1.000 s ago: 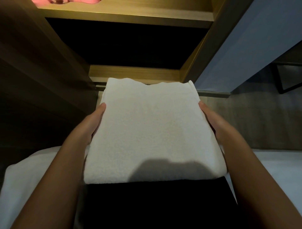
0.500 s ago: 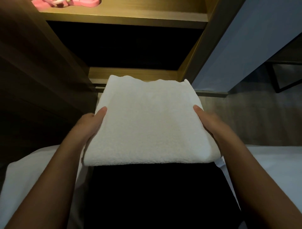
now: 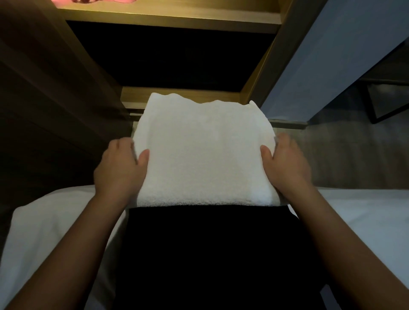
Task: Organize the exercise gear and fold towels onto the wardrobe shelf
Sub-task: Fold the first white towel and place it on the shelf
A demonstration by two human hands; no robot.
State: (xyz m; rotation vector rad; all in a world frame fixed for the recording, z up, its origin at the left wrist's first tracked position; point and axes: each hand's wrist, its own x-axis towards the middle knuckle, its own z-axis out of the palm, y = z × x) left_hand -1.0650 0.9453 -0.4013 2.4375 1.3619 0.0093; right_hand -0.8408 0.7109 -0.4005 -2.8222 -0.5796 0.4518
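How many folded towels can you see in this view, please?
1. The folded white towel is held at its side edges by the left hand and the right hand, in front of the wardrobe's dark compartment, which may hide others.

So the towel (image 3: 203, 152) sits mid-scene: left hand (image 3: 119, 170) on its left edge, right hand (image 3: 287, 168) on its right edge, wardrobe shelf (image 3: 168, 18) beyond and above it, bed (image 3: 48, 225) below it, either side.

white towel (image 3: 204, 150), pink gear (image 3: 93, 1), tan wood shelf (image 3: 172, 18)
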